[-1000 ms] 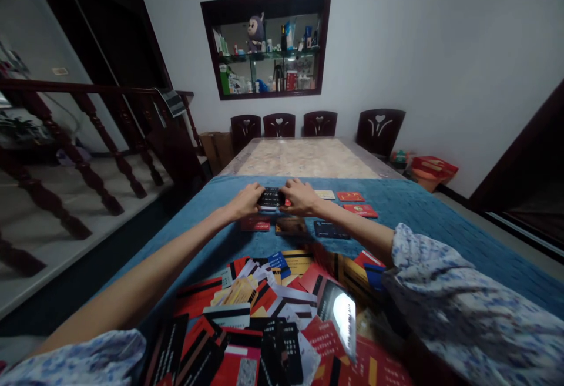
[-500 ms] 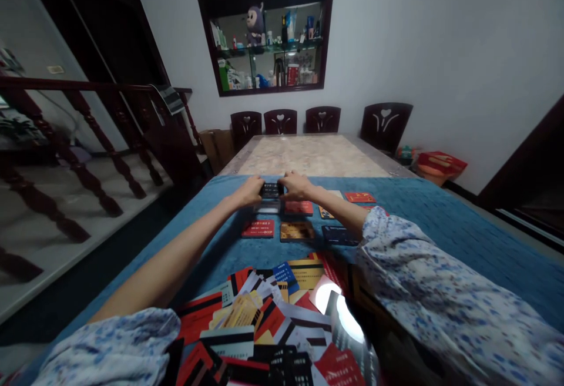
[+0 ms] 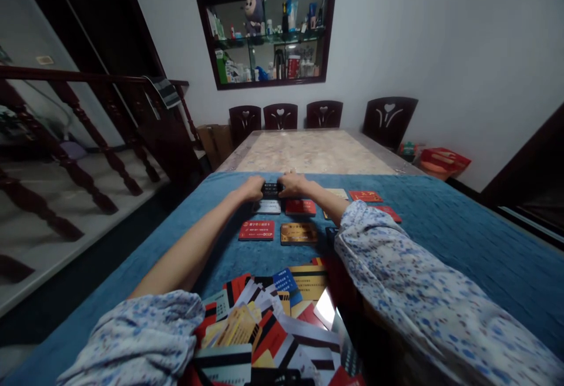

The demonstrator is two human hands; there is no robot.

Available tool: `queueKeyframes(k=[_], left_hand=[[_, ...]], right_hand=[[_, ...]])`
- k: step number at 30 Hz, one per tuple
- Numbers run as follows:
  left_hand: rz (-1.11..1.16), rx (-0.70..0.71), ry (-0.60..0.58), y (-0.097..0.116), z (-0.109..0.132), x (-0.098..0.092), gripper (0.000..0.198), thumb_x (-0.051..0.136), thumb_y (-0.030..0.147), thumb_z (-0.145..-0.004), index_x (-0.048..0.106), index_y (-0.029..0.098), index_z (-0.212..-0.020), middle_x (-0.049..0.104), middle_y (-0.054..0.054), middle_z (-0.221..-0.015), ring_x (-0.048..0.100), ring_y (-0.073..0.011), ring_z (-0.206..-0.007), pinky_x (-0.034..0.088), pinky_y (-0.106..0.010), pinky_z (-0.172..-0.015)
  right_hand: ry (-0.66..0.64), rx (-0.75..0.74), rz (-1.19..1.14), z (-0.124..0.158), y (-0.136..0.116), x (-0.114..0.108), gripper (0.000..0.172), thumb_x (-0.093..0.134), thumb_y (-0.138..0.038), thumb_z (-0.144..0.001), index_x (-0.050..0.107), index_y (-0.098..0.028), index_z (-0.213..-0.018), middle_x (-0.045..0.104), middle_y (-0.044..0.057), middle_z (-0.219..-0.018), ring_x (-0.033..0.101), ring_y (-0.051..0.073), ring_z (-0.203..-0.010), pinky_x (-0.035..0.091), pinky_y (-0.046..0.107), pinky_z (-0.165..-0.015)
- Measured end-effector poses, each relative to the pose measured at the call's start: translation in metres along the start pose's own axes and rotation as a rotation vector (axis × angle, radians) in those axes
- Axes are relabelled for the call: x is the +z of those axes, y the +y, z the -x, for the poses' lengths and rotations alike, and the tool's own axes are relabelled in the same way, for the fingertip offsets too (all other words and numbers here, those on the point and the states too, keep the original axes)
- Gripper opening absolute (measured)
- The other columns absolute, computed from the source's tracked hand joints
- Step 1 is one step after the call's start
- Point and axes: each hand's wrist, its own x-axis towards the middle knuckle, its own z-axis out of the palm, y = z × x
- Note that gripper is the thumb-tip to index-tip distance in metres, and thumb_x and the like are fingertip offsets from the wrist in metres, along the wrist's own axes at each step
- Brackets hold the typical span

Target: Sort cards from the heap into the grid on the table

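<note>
At the far part of the blue cloth (image 3: 211,257), a black card (image 3: 272,190) sits between my two hands. My left hand (image 3: 252,188) grips its left edge, and my right hand (image 3: 292,185) has the right edge. Whether more cards lie under the black one I cannot tell. Just nearer are a pale card (image 3: 267,207) and a red card (image 3: 300,207). Closer still lie a red card with white print (image 3: 257,230), a gold-brown card (image 3: 298,233) and a dark blue card (image 3: 331,233), partly behind my right sleeve.
A loose heap of mixed cards (image 3: 268,327) spreads in front of me, between my forearms. Right of my right hand lie a cream card (image 3: 336,193) and two red cards (image 3: 365,196). Beyond the cloth the bare tabletop (image 3: 304,151) runs back to several dark chairs (image 3: 281,117).
The black card appears flatter and lower between my hands, which keep hold of it. My right forearm has shifted left, covering more of the dark blue card. The view has tilted slightly.
</note>
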Motion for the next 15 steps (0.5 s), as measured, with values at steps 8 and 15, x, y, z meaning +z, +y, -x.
queueKeyframes(k=[8, 15], left_hand=[[0.041, -0.009, -0.085, -0.006, -0.011, 0.007, 0.033, 0.056, 0.008, -0.063, 0.069, 0.016, -0.092, 0.071, -0.007, -0.092, 0.065, -0.0245, -0.093, 0.052, -0.028, -0.077], [0.056, -0.020, -0.140, -0.010, -0.018, 0.010, 0.034, 0.059, 0.010, -0.062, 0.070, 0.015, -0.094, 0.072, -0.008, -0.095, 0.065, -0.0268, -0.096, 0.053, -0.030, -0.080]], right_hand=[[-0.051, 0.007, -0.027, -0.014, 0.001, 0.009, 0.047, 0.063, -0.036, -0.076, 0.067, -0.024, -0.121, 0.061, 0.014, -0.131, 0.045, 0.039, -0.127, 0.044, 0.055, -0.097], [-0.068, 0.003, -0.033, -0.018, 0.002, 0.013, 0.044, 0.063, -0.031, -0.074, 0.069, -0.022, -0.117, 0.062, 0.013, -0.130, 0.048, 0.038, -0.124, 0.044, 0.057, -0.098]])
